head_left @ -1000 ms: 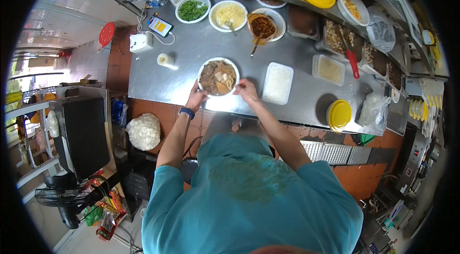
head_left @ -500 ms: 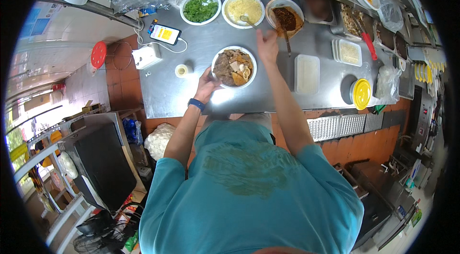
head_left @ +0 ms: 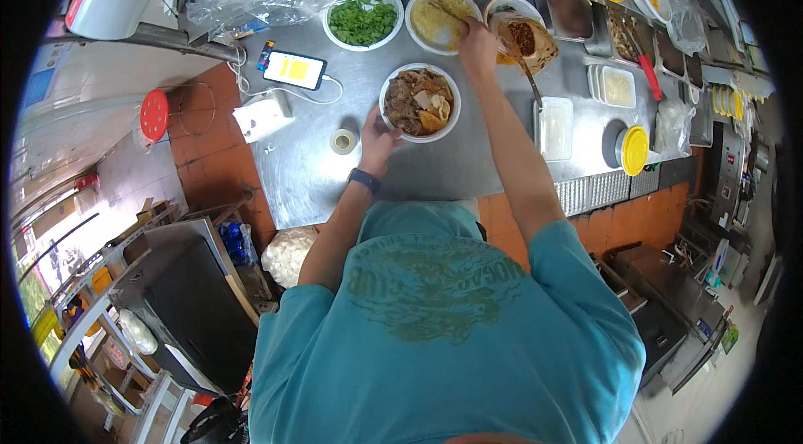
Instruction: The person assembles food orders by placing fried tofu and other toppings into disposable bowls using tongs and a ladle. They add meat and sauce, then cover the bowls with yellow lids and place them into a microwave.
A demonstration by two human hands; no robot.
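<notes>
My left hand [head_left: 381, 141] grips the near left rim of a round white bowl [head_left: 456, 113] on the steel worktop. Sliced brown meat [head_left: 408, 106] fills much of this bowl, with pale and orange-brown pieces on its right side. My right hand [head_left: 478, 51] is closed on the handle of a spoon [head_left: 452, 14]. The spoon's other end rests in a white bowl [head_left: 409, 19] of pale yellow minced food, behind the meat bowl. To its left stands a bowl [head_left: 328, 32] of chopped greens [head_left: 362, 21]. On its right, a bowl of dark red sauce [head_left: 520, 37] holds another long-handled spoon [head_left: 530, 80].
A lit phone [head_left: 293, 70] on a cable, a white box [head_left: 262, 115] and a tape roll [head_left: 343, 141] lie on the left. Clear plastic containers [head_left: 554, 128] and a yellow-lidded tub [head_left: 634, 150] stand on the right. Food trays and plastic bags line the back.
My right hand has moved to the spoon in the minced food and closed on its handle. My left hand stays at the meat bowl. The whole view has shifted slightly.
</notes>
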